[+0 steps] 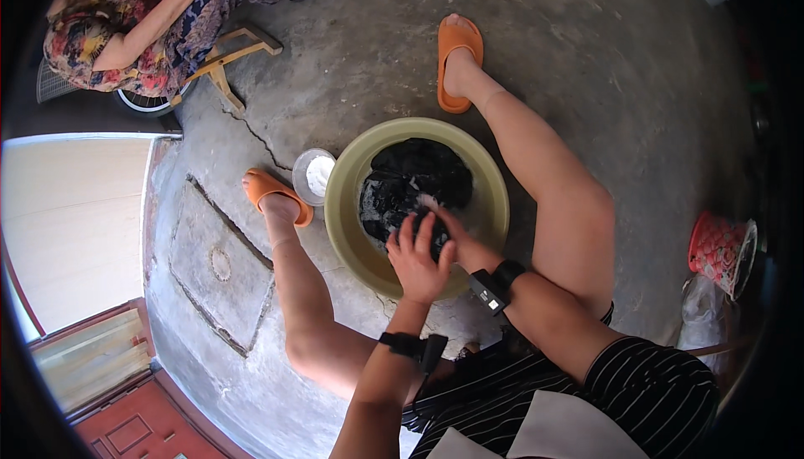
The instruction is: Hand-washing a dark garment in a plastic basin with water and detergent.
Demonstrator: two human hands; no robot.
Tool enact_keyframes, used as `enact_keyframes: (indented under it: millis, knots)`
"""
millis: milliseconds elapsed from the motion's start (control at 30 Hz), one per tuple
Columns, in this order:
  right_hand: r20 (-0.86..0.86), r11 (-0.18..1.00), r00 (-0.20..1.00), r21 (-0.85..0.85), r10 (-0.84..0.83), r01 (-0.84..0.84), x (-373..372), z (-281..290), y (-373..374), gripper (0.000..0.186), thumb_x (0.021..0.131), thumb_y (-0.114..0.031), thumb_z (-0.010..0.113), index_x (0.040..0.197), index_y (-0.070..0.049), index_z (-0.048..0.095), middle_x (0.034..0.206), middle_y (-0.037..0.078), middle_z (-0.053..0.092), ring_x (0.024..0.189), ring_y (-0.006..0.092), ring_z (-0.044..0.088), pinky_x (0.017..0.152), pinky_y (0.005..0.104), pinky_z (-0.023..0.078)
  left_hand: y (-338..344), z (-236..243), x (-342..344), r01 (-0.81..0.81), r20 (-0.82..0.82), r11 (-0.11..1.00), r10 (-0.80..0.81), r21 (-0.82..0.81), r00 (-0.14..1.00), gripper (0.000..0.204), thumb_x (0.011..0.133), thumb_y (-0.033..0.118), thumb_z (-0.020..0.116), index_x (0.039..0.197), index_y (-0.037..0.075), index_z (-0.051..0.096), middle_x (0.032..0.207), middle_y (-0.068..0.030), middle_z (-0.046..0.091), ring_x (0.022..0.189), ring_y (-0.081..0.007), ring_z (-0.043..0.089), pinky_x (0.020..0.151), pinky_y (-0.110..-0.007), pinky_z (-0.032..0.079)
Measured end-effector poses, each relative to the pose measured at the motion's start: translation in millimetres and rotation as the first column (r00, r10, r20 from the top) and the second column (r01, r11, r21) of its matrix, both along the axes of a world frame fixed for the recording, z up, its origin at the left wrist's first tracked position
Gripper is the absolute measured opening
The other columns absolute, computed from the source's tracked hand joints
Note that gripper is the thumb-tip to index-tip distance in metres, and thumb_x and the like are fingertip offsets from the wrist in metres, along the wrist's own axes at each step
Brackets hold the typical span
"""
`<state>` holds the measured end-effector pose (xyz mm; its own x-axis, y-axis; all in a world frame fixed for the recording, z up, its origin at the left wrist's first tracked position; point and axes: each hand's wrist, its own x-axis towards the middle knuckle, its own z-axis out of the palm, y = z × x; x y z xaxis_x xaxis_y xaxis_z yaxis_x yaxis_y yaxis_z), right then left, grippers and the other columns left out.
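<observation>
A round olive-green basin stands on the floor between my feet. In it lies wet black cloth with some foam and water around it. My left hand is over the near part of the cloth, palm down with its fingers spread. Beside it, partly behind the left fingers, my right hand reaches in to the cloth. Motion smears the right fingers, so their grip cannot be made out. Whether the left fingertips press on the cloth is unclear.
A small clear bowl with something white inside touches the basin's left side. My orange slippers flank the basin. A person sits on a wooden seat at the far left. A red patterned container stands at right.
</observation>
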<state>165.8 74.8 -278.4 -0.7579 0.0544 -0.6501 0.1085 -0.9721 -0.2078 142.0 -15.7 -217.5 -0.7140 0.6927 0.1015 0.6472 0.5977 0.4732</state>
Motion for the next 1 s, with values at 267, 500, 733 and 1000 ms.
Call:
enact_keyframes:
  millis: [267,500,733,1000]
  knots:
    - [0.220,0.873,0.974,0.482,-0.044,-0.070,2.9,-19.1,-25.6,0.026,0.083,-0.028,0.057,0.083,-0.002,0.062,0.074,0.000,0.057,0.067,0.0086,0.049,0.061,0.0259,0.041,-21.6,-63.2,-16.5,-0.401,0.472,0.906,0.296,0.138,0.831,0.030,0.077,0.018,0.054,0.100,-0.002,0.057,0.093,-0.0165,0.060,0.085,-0.0277,0.059,0.078,-0.033,0.045]
    - [0.242,0.749,0.970,0.645,-0.012,-0.151,9.7,-37.0,-36.4,0.026,0.084,-0.024,0.055,0.087,0.001,0.063,0.076,0.002,0.059,0.067,0.0085,0.052,0.061,0.0254,0.043,-28.5,-65.4,-27.2,-0.492,0.718,0.870,0.343,0.000,0.606,0.030,0.075,0.020,0.053,0.095,-0.001,0.060,0.089,-0.0206,0.062,0.088,-0.0316,0.059,0.078,-0.035,0.044]
    - [0.167,0.900,0.954,0.405,-0.247,0.162,-4.7,-28.3,8.3,0.027,0.081,-0.028,0.058,0.077,-0.001,0.059,0.072,0.003,0.058,0.066,0.0128,0.053,0.061,0.0300,0.042,-54.6,-68.5,-65.9,-0.360,0.706,0.925,0.178,0.117,0.685,0.027,0.075,0.006,0.059,0.100,-0.002,0.061,0.102,-0.0089,0.060,0.100,-0.0192,0.054,0.088,-0.026,0.040]
    - [0.490,0.364,0.862,0.833,-0.132,-0.417,27.2,-82.5,15.4,0.055,0.084,-0.045,0.050,0.109,0.005,0.053,0.107,0.027,0.055,0.104,0.0389,0.051,0.090,0.0421,0.040,-66.4,-99.6,-35.8,0.226,0.216,0.968,-0.245,0.106,0.945,0.030,0.074,0.009,0.056,0.103,0.003,0.061,0.108,-0.0156,0.059,0.107,-0.0269,0.054,0.095,-0.037,0.039]
